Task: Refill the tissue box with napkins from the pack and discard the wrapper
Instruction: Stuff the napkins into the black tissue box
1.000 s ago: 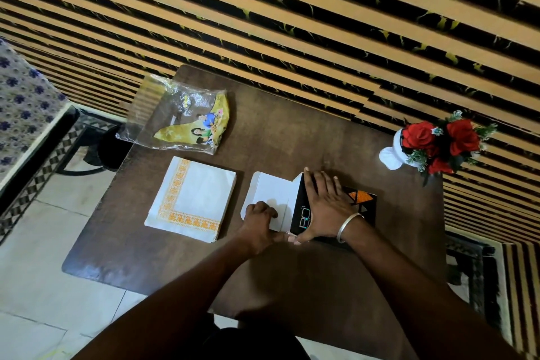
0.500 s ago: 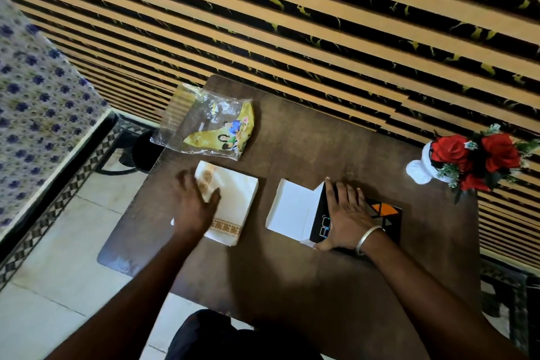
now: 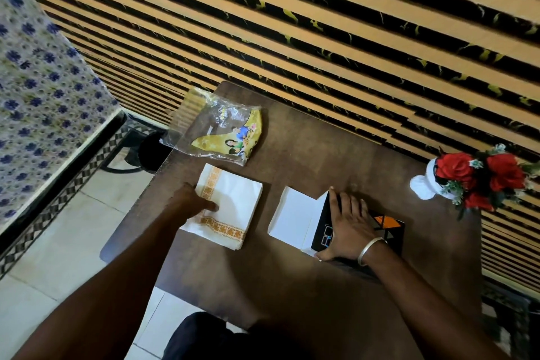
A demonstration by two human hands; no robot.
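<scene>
A stack of white napkins [image 3: 233, 207] with an orange border lies on the dark wooden table [image 3: 306, 155]. My left hand [image 3: 194, 202] grips the stack's left edge, thumb on top and fingers hidden under it. To the right lies the black tissue box [image 3: 385, 228], its white end flap [image 3: 292, 218] folded open toward the napkins. My right hand [image 3: 349, 226] presses flat on the box's top. The clear plastic wrapper [image 3: 216, 130], printed yellow, lies at the table's far left corner, overhanging the edge.
A white vase of red roses [image 3: 479, 175] stands at the table's far right. A striped black and tan wall runs behind the table. A seat with blue-flowered fabric [image 3: 43, 96] sits to the left on the tiled floor.
My left hand left the box's flap, crossed to the napkin stack and has taken hold of its left edge. My right hand has stayed on the box.
</scene>
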